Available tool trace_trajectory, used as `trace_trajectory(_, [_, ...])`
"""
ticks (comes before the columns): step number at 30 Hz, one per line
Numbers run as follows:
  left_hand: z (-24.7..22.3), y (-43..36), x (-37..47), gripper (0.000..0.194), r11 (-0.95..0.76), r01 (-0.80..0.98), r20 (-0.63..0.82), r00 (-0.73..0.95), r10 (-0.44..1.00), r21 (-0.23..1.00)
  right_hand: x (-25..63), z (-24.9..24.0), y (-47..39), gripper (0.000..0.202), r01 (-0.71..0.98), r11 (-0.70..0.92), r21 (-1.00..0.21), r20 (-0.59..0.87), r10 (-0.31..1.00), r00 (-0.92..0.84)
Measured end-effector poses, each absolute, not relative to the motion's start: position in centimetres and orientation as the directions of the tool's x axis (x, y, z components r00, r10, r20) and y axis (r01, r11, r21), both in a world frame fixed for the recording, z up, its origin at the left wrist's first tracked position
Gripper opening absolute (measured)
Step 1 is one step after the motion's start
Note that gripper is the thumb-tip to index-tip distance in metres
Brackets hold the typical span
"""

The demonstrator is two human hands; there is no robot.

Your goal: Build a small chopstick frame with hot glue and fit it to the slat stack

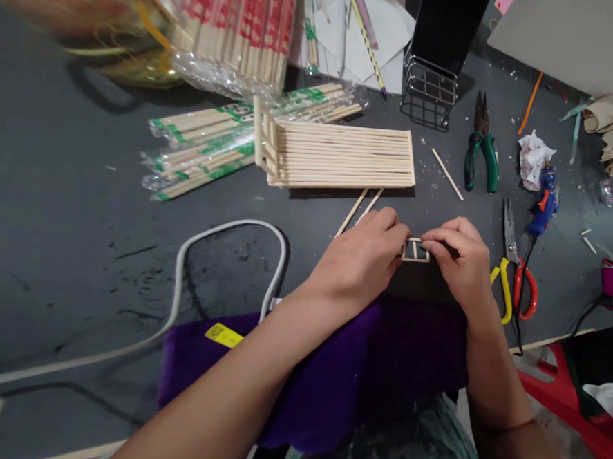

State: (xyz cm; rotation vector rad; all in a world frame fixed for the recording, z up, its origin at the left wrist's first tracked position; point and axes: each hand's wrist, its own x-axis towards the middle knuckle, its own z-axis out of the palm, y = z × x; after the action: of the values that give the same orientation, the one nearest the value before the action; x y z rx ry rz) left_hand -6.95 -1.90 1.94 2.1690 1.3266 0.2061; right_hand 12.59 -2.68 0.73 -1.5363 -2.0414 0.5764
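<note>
Between my two hands is a small wooden stick frame (415, 259) with short crossbars. My left hand (365, 250) is closed round its left end, which the fingers partly hide. Thumb and forefinger of my right hand (455, 256) pinch the frame's right end. Just beyond my hands lies a larger piece made of wooden sticks (342, 155), a flat row of parallel sticks with an upright railing-like end at its left. Two loose sticks (352, 213) poke out between that piece and my left hand.
Wrapped chopsticks (201, 157) and a red-marked pack (235, 31) lie at the back left. Right of my hands are scissors (510, 256), green pliers (482, 147) and a blue glue gun (544, 202). A white cable (179, 277) loops at left, by purple cloth (317, 389).
</note>
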Motion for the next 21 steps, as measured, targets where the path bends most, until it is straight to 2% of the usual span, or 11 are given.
trace_trajectory(4, [2.15, -1.91, -6.84, 0.022, -0.320, 0.771, -0.185, 0.486, 0.854, 0.550, 12.94, 1.09, -2.76, 0.013, 0.741, 0.311, -0.595, 0.122, 0.946, -0.299])
trace_trajectory(9, [2.42, -1.97, -6.64, 0.019, -0.307, 0.782, -0.208, 0.479, 0.853, 0.543, 12.66, 0.83, -2.87, 0.020, 0.725, 0.393, -0.566, 0.122, 0.910, -0.397])
trace_trajectory(21, [2.34, -2.19, -6.34, 0.015, -0.337, 0.816, -0.170, 0.458, 0.873, 0.469, 12.93, 0.94, -2.75, 0.020, 0.741, 0.370, -0.560, 0.121, 0.922, -0.369])
